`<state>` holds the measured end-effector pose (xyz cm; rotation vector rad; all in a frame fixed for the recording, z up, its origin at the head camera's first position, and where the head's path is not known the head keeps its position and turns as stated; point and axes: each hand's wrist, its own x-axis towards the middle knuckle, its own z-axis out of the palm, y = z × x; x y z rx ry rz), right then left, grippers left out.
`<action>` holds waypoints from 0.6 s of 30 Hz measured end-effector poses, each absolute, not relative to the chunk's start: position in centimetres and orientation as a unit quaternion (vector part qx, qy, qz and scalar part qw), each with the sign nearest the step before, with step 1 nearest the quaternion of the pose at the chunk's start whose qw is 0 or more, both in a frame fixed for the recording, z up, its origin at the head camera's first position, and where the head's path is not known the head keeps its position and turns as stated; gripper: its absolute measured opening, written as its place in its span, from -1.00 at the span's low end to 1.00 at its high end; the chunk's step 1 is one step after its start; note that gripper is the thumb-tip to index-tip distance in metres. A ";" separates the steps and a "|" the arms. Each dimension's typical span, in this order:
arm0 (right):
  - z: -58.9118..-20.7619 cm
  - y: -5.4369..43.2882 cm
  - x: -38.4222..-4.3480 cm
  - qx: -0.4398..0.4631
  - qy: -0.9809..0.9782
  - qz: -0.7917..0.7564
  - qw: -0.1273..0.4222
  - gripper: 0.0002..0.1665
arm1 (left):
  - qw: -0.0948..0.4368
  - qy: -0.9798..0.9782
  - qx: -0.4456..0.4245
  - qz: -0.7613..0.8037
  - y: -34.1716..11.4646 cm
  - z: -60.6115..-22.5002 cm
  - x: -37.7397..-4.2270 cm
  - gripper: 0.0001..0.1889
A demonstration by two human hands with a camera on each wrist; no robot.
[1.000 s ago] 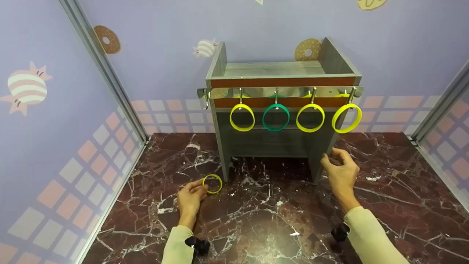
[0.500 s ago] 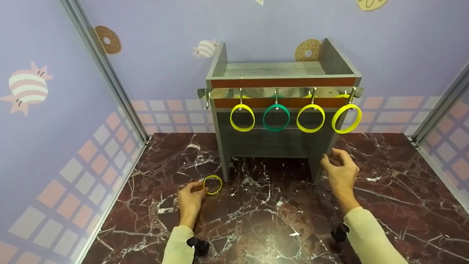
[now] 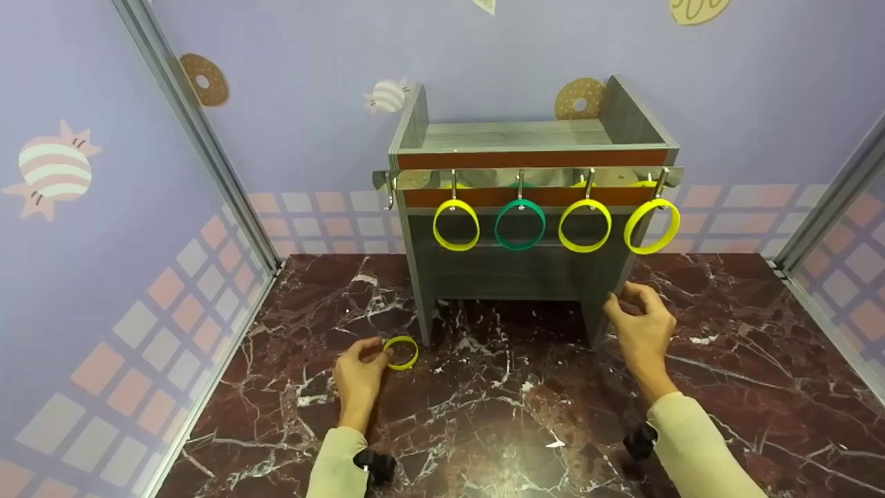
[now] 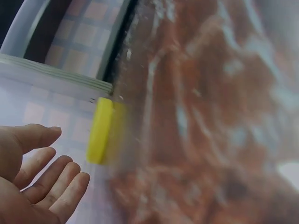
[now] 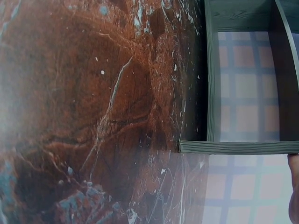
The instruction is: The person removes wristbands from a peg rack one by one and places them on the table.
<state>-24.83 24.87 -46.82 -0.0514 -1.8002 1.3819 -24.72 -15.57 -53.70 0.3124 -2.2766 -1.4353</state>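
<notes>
A yellow ring (image 3: 413,360) lies flat on the dark red marbled table, left of the shelf unit's foot. My left hand (image 3: 358,377) is just left of it, thumb and fingers parted. In the left wrist view, a gap shows between the fingers (image 4: 70,189) and the ring (image 4: 99,133). My right hand (image 3: 643,328) is at the right side panel of the grey wooden shelf unit (image 3: 511,277), fingers loosely curled. In the right wrist view, a fingertip (image 5: 294,163) meets the outer face of that panel (image 5: 243,147); the rest of the hand is mostly out of frame.
A metal rail (image 3: 487,178) with hooks crosses the shelf unit's front. From it hang a green ring (image 3: 499,235) and several yellow ones, such as the rightmost ring (image 3: 653,250). An unoccupied hook (image 3: 390,194) is at the left end. Patterned walls surround the table (image 3: 484,429).
The ring in my left fingers has come down onto the table, and the fingers have let go of it. My right hand stays at the panel. The head view has tipped slightly upward.
</notes>
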 end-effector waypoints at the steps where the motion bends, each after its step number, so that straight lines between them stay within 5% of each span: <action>1: -46.8 24.9 -24.8 -0.019 -0.717 0.554 0.423 -0.80 | 0.214 -0.819 0.110 -0.521 -15.4 -53.4 -24.7 -0.72; 18: -47.0 24.8 -25.0 -0.010 -0.707 0.562 0.429 -0.80 | 0.228 -0.714 -0.014 -0.662 -11.4 -44.7 -24.7 -0.71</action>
